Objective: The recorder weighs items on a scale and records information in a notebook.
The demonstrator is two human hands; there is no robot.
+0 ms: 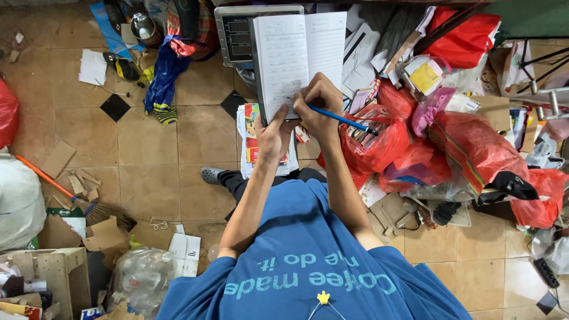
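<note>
An open white notebook [296, 56] with handwriting on its pages is held up in front of me. My left hand [272, 133] grips its lower edge from below. My right hand [319, 104] holds a blue pen [341, 118], with the tip resting on the lower part of the left page. I wear a blue shirt, and one foot in a grey clog [211, 175] shows on the floor below the notebook.
A grey weighing scale [234, 32] sits behind the notebook. Red plastic bags [474, 142] and papers pile up on the right. A broom [71, 192], cardboard pieces [53, 272] and a crushed plastic bottle [142, 275] lie at the left on the tiled floor [148, 142].
</note>
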